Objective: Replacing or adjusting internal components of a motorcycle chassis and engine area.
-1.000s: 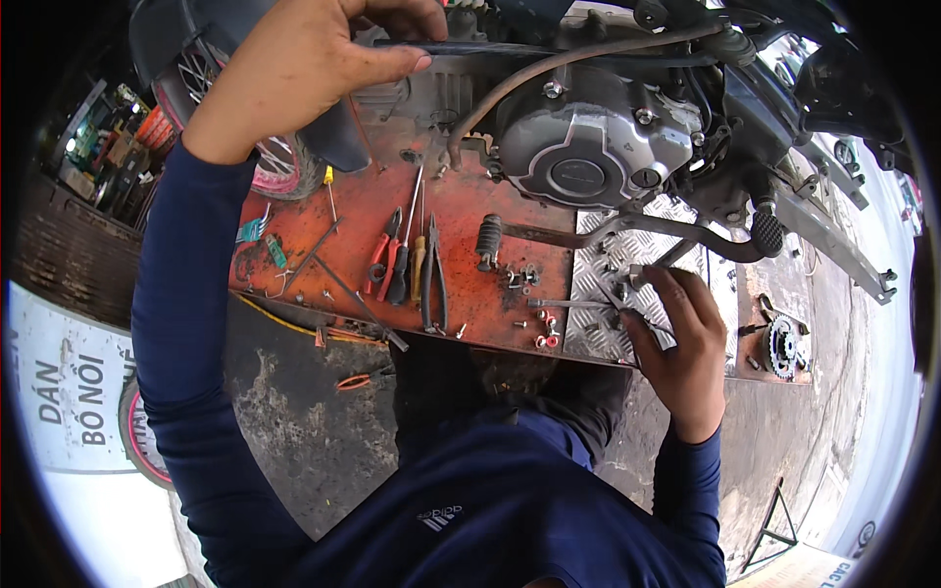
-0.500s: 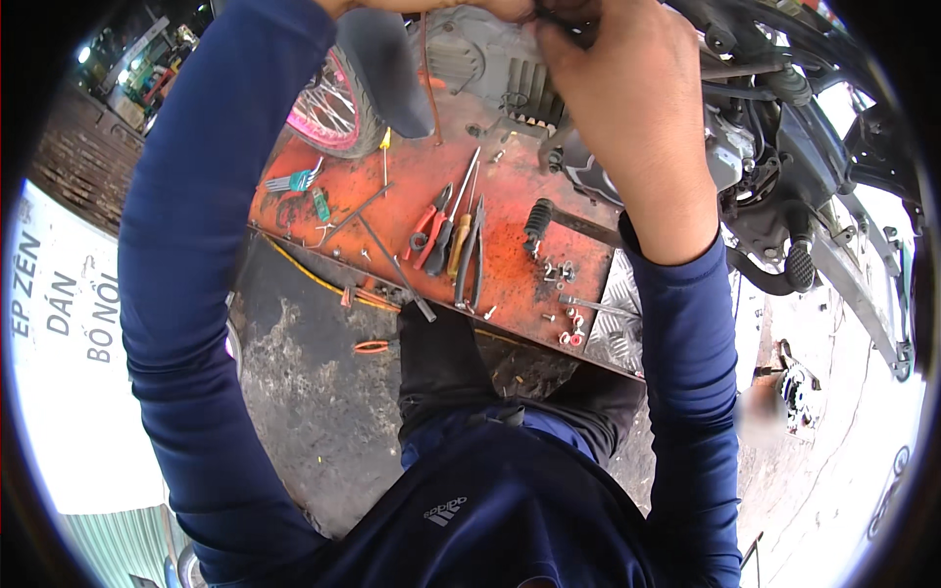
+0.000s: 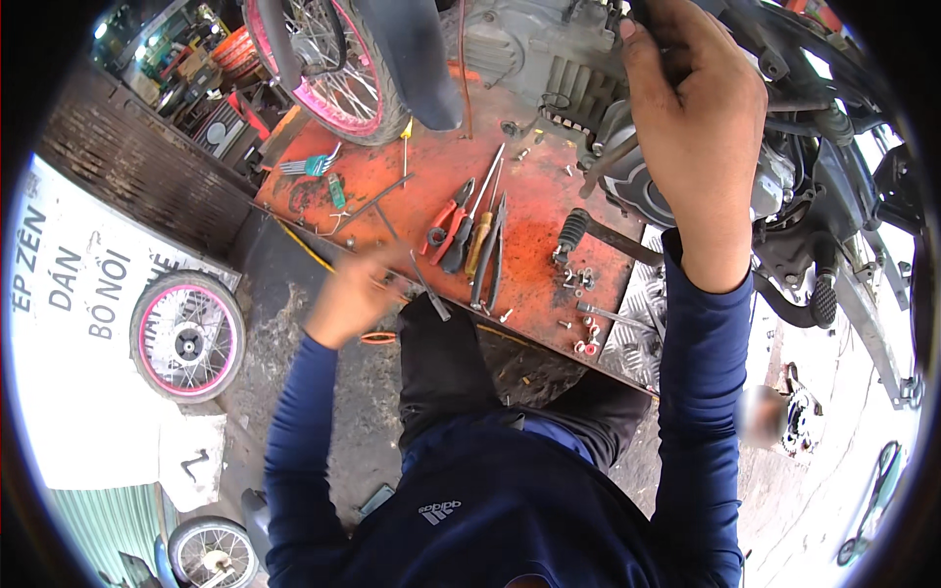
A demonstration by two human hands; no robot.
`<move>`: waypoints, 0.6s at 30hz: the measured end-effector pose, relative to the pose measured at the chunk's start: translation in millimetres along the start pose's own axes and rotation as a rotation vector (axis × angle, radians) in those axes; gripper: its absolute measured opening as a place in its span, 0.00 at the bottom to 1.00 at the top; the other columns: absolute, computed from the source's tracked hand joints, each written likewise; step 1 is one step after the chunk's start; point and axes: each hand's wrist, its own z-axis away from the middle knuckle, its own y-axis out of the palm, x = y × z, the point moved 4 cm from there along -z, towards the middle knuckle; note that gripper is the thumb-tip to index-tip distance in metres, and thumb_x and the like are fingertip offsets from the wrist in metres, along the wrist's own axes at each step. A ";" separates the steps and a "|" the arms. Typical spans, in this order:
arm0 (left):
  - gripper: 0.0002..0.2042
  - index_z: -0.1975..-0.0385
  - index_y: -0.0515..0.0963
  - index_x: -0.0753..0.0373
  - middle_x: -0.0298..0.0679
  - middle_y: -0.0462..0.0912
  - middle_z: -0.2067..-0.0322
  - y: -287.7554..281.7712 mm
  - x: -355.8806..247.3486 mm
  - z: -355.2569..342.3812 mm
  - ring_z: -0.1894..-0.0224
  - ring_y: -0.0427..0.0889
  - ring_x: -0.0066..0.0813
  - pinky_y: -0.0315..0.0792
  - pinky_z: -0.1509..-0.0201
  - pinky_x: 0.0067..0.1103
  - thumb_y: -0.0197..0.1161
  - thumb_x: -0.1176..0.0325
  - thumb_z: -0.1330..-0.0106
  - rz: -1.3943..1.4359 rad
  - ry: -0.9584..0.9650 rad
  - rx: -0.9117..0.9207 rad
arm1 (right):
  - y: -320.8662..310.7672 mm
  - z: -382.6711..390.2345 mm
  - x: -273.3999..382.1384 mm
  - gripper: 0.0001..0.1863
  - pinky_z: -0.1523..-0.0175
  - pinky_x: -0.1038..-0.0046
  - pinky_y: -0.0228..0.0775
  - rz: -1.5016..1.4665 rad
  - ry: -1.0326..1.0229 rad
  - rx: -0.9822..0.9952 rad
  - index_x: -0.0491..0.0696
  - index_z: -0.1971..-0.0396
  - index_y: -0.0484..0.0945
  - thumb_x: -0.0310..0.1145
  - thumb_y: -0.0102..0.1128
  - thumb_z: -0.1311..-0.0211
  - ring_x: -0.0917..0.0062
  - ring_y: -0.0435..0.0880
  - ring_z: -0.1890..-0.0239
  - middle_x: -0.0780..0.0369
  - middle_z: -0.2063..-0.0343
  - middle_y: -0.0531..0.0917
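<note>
My right hand (image 3: 701,127) is raised to the upper part of the motorbike engine (image 3: 529,49), fingers curled round something dark that they hide. Below it a foot peg (image 3: 570,233) juts over the orange bench top (image 3: 534,216). My left hand (image 3: 358,294) is smeared by motion at the bench's near edge, close to a metal bar (image 3: 429,292); I cannot make out any hold. Behind it lie red-handled pliers (image 3: 443,220), a yellow-handled screwdriver (image 3: 480,245), long black pliers (image 3: 490,260), a hex key set (image 3: 309,165) and several small bolts and nuts (image 3: 586,343).
A wheel (image 3: 328,78) with a pink rim and a dark fender (image 3: 412,69) stand at the back left; another wheel (image 3: 186,338) leans on a white sign (image 3: 69,392). Orange-handled pliers (image 3: 377,338) lie on the floor. A checker plate (image 3: 632,353) is at right, a sprocket (image 3: 802,416) beyond.
My left hand has dropped from high at the engine to the bench's near edge. My right hand has risen from the checker plate to the engine's upper part.
</note>
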 end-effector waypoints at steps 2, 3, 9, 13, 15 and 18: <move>0.10 0.62 0.80 0.64 0.46 0.82 0.61 54.0 -7.4 11.2 0.56 0.81 0.46 0.74 0.51 0.34 0.65 0.73 0.45 0.041 0.033 0.138 | 8.5 3.9 -14.2 0.09 0.67 0.71 0.69 0.077 0.083 -0.013 0.38 0.64 0.77 0.23 0.62 0.47 0.67 0.78 0.72 0.54 0.73 0.79; 0.09 0.64 0.80 0.64 0.46 0.82 0.64 80.3 -6.1 12.3 0.57 0.80 0.47 0.74 0.53 0.35 0.65 0.72 0.44 0.018 0.043 0.182 | 11.3 5.6 -23.7 0.12 0.68 0.78 0.70 0.143 0.168 -0.027 0.39 0.60 0.80 0.27 0.66 0.42 0.82 0.80 0.75 0.59 0.73 0.84; 0.10 0.75 0.82 0.61 0.46 0.82 0.75 116.3 4.7 4.1 0.68 0.82 0.48 0.74 0.62 0.38 0.68 0.60 0.45 -0.168 -0.254 0.083 | 11.1 5.4 -32.4 0.08 0.69 0.80 0.69 0.241 0.010 -0.061 0.38 0.64 0.79 0.28 0.63 0.38 0.84 0.78 0.77 0.61 0.76 0.83; 0.12 0.75 0.83 0.61 0.46 0.82 0.75 129.4 5.5 15.3 0.68 0.82 0.48 0.74 0.63 0.39 0.70 0.58 0.48 -0.171 -0.288 0.037 | 10.4 7.3 -31.0 0.05 0.64 0.60 0.68 0.119 0.092 -0.059 0.42 0.70 0.76 0.28 0.59 0.43 0.56 0.78 0.70 0.55 0.74 0.78; 0.11 0.74 0.83 0.61 0.44 0.81 0.73 132.3 1.7 14.7 0.66 0.81 0.46 0.74 0.63 0.37 0.70 0.59 0.48 -0.202 -0.230 -0.038 | 11.0 6.7 -31.1 0.05 0.65 0.60 0.69 0.124 0.082 -0.068 0.42 0.70 0.76 0.27 0.59 0.43 0.57 0.78 0.70 0.55 0.74 0.78; 0.09 0.71 0.85 0.61 0.43 0.81 0.72 134.4 1.0 15.2 0.67 0.81 0.46 0.74 0.63 0.35 0.70 0.63 0.48 -0.113 -0.294 0.014 | 8.4 5.3 -28.9 0.04 0.65 0.61 0.69 0.106 0.086 -0.074 0.42 0.69 0.77 0.27 0.59 0.43 0.57 0.78 0.70 0.56 0.74 0.78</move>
